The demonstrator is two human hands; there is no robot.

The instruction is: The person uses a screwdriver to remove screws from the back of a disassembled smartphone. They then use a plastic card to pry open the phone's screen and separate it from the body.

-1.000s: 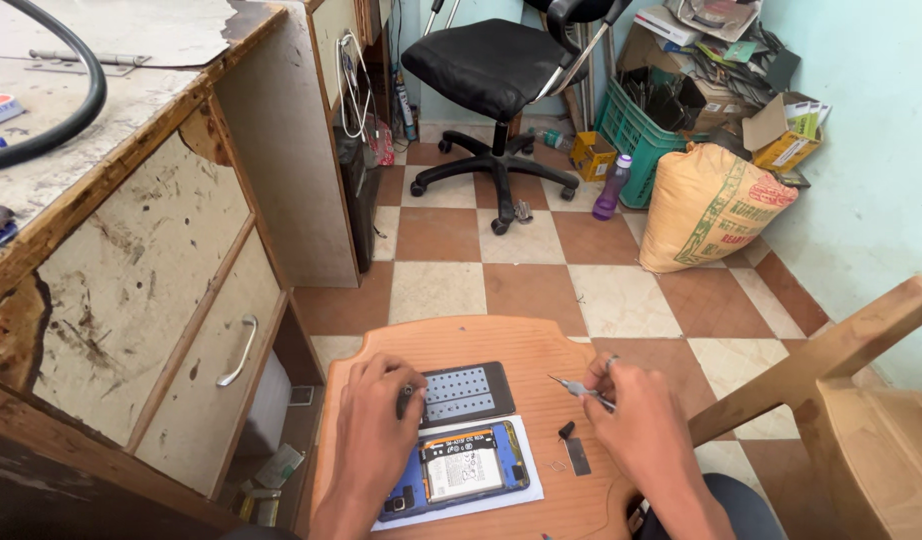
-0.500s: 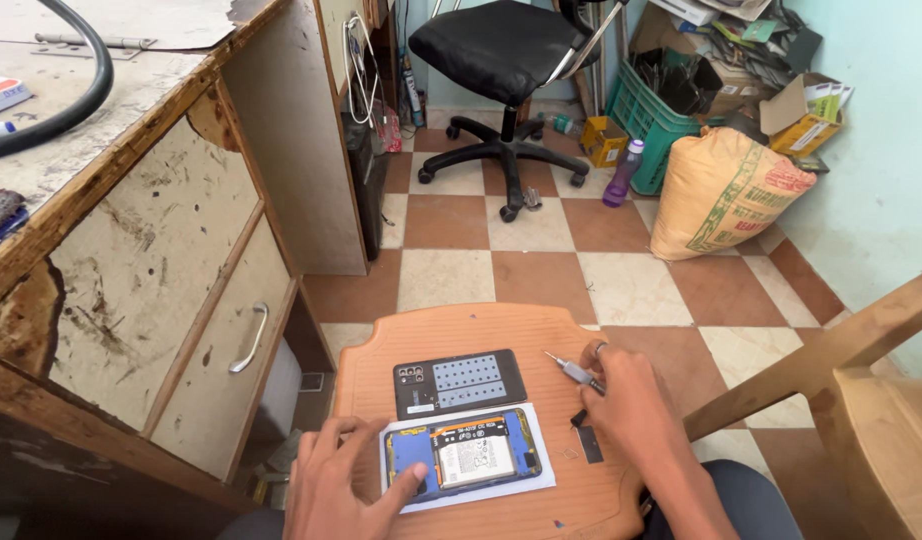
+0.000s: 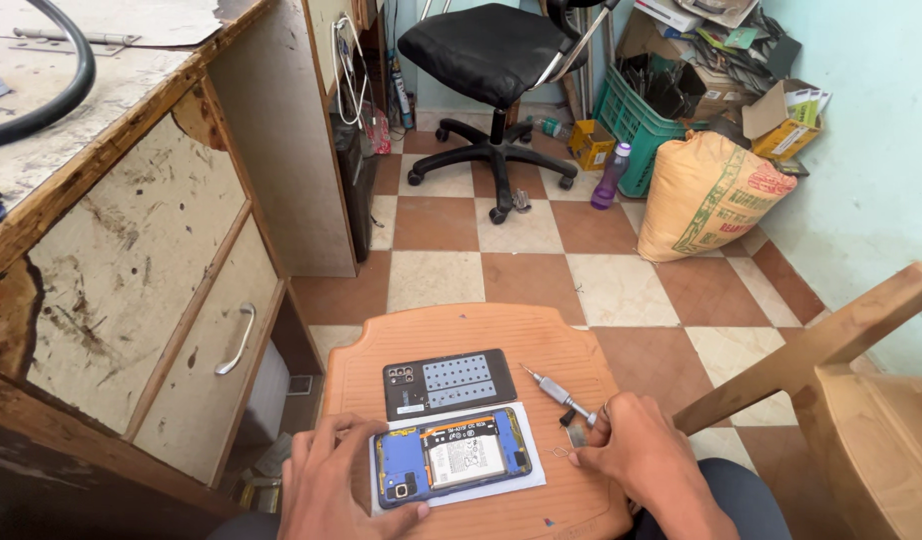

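Head view, nearest: left hand (image 3: 331, 485) lay flat on the orange worktop (image 3: 381, 340), grip open, fingers spread, fingertips touching the left end of the opened phone (image 3: 453, 462).
Phone: face down on a white sheet (image 3: 533, 478), innards and battery exposed, at the worktop's near edge.
Right hand (image 3: 646, 460): curled just right of the phone, fingertips meeting at a small dark part (image 3: 577, 435); whether the grip had closed on it, cannot tell.
Step, by judgement: phone open and steadied, small parts being handled beside it.
Next move calls for: a fine pinch and a steady phone.
Beyond the hands: screwdriver (image 3: 561, 392) lying loose; back cover (image 3: 449, 382) just behind the phone.
Far: checked floor, sack (image 3: 706, 195), office chair (image 3: 491, 50).
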